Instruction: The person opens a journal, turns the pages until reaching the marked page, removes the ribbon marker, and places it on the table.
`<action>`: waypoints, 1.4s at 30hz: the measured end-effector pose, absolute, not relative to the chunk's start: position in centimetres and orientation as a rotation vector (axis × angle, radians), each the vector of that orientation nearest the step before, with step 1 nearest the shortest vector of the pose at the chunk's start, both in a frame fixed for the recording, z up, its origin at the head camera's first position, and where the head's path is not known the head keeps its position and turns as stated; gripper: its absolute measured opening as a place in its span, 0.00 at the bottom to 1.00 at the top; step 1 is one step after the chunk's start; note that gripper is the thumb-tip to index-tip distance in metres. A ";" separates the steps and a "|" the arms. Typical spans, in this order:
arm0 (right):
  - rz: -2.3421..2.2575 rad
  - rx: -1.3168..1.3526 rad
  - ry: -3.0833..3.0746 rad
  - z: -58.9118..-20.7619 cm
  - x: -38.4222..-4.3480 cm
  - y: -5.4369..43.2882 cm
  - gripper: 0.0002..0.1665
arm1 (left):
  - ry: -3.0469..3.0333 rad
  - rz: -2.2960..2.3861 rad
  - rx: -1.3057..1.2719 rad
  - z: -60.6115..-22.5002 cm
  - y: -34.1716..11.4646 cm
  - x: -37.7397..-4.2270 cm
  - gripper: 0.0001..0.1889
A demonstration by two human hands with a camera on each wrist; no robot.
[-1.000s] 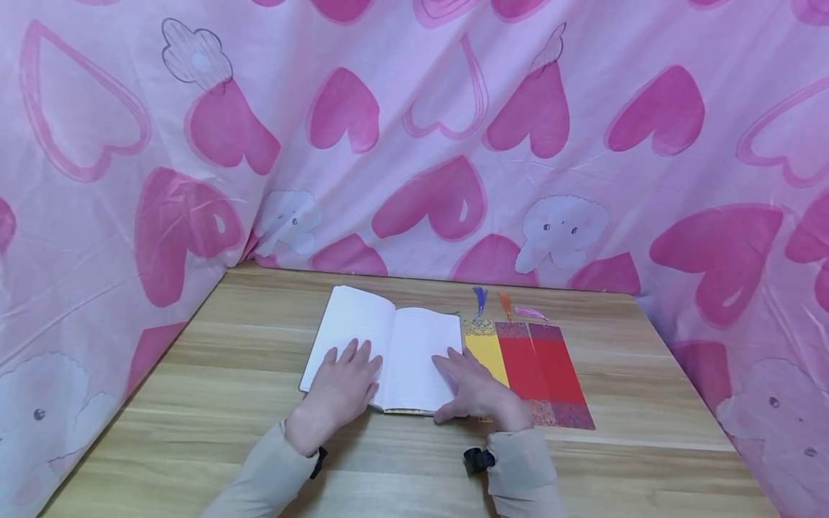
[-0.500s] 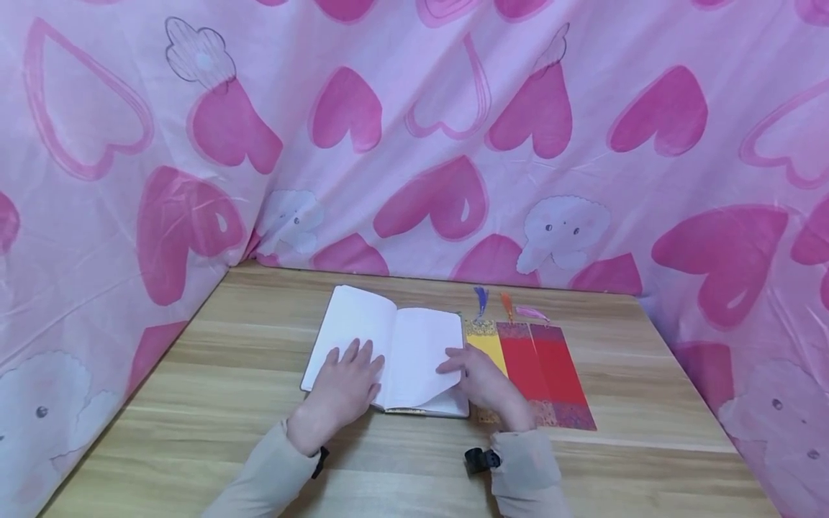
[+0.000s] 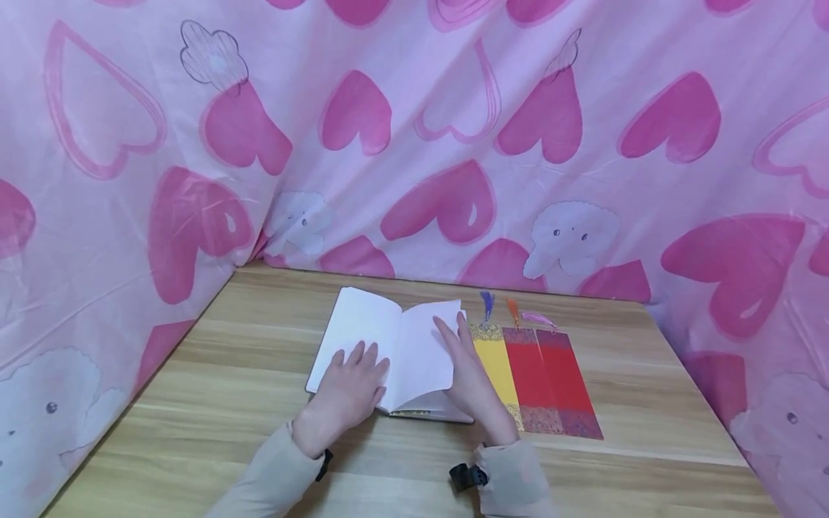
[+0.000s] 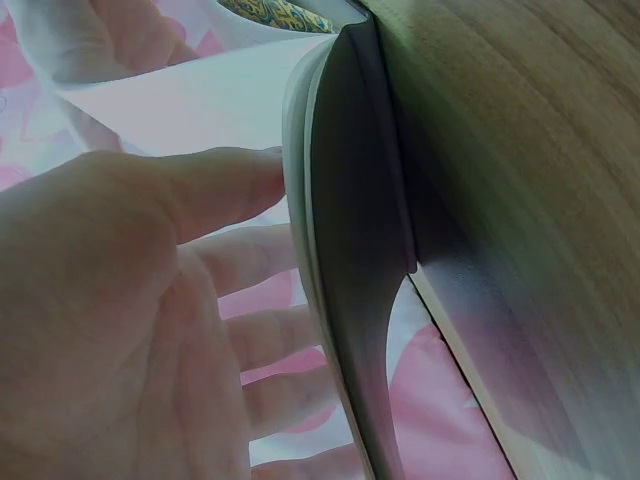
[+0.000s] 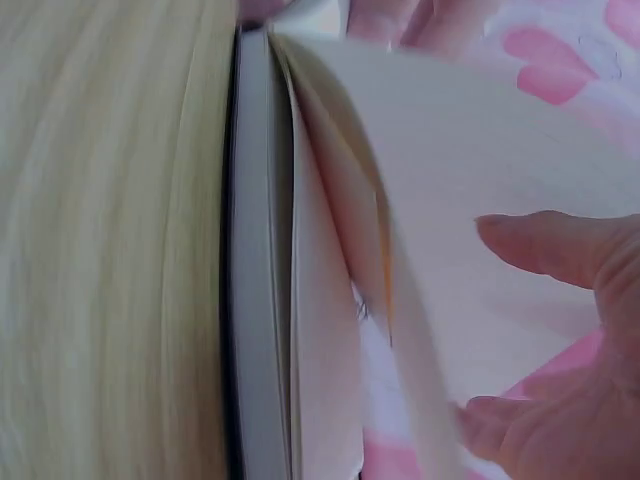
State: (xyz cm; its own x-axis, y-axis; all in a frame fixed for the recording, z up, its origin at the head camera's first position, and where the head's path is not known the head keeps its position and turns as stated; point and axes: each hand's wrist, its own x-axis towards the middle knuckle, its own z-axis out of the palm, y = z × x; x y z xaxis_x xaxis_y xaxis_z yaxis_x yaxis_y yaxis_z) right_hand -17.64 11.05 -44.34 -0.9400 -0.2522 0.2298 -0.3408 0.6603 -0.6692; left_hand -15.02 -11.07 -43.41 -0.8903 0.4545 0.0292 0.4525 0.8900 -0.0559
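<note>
An open notebook (image 3: 367,324) with pale pages lies on the wooden table. My left hand (image 3: 351,388) rests on its left page, fingers spread and straight; the left wrist view shows the thumb (image 4: 225,185) close to the page edge. At the other side, my right hand (image 3: 468,374) holds a raised right-hand page (image 3: 424,349) by its outer edge. One digit lies across the page's upper face, others are at its edge. Beneath that lifted page, a gold-and-dark patterned strip (image 4: 275,12) shows near the spine.
Right of the notebook lie a yellow bookmark (image 3: 495,367) and two red bookmarks, a middle one (image 3: 527,370) and an outer one (image 3: 570,374), with blue, orange and pink tassels. Pink heart-print cloth (image 3: 427,201) hangs around the table (image 3: 207,403).
My right hand has gone from lying at the right page's edge to lifting that page, its fingers now pointing away. The left hand stays on the left page; the view has shifted slightly.
</note>
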 end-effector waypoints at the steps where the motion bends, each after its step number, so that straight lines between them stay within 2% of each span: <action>1: 1.193 0.490 -2.720 -44.3 -17.6 10.8 0.52 | -3.010 0.074 -0.724 -43.4 -11.1 -15.0 0.24; 8: 1.632 0.420 -2.599 -44.1 -17.4 8.8 0.60 | -3.006 0.062 -0.733 -43.2 -11.1 -15.0 0.23; 15: 1.726 0.513 -2.650 -44.1 -16.7 7.2 0.48 | -2.979 0.043 -0.748 -43.0 -11.0 -14.6 0.23; 25: 1.616 0.707 -2.775 -44.8 -15.9 6.3 0.32 | -2.955 0.094 -0.787 -41.0 -10.5 -12.6 0.15; 33: 1.578 0.763 -2.782 -44.9 -15.8 6.1 0.31 | -2.835 0.041 -0.786 -38.4 -10.4 -10.5 0.16; 42: 1.514 0.789 -2.854 -45.0 -15.5 5.9 0.30 | -2.601 0.029 -0.805 -37.9 -10.5 -9.2 0.14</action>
State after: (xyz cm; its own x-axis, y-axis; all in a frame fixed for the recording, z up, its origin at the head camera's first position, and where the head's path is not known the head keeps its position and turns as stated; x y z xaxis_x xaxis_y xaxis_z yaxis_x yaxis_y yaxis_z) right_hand -15.49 5.87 -45.02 -0.8714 -0.4871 0.0577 -0.3210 0.4773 -0.8180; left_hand -9.21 -10.53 -37.91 -0.7464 0.5445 0.3827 0.5358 0.8327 -0.1398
